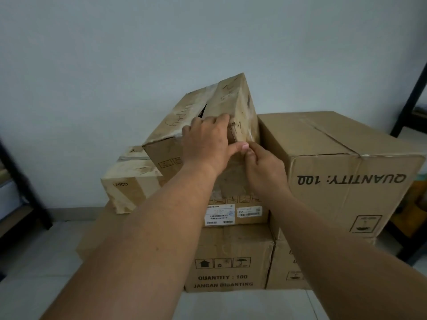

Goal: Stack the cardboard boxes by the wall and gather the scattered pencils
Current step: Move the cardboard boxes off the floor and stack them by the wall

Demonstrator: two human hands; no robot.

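The tilted box (184,116) looks light, soft and crumpled, so it is best gripped at its corners. The left hand (205,144) clasps its near edge; the right hand (265,169) curls at the corner, though I cannot tell whether it holds.

Both arms uncovered along the whole visible length: left forearm (150,227), right forearm (335,239). Left hand (205,144) and right hand (265,169) bare, as are wrists and fingers. Left thumbnail (245,146) short, pale, plain. Fine hair shows on the forearms.
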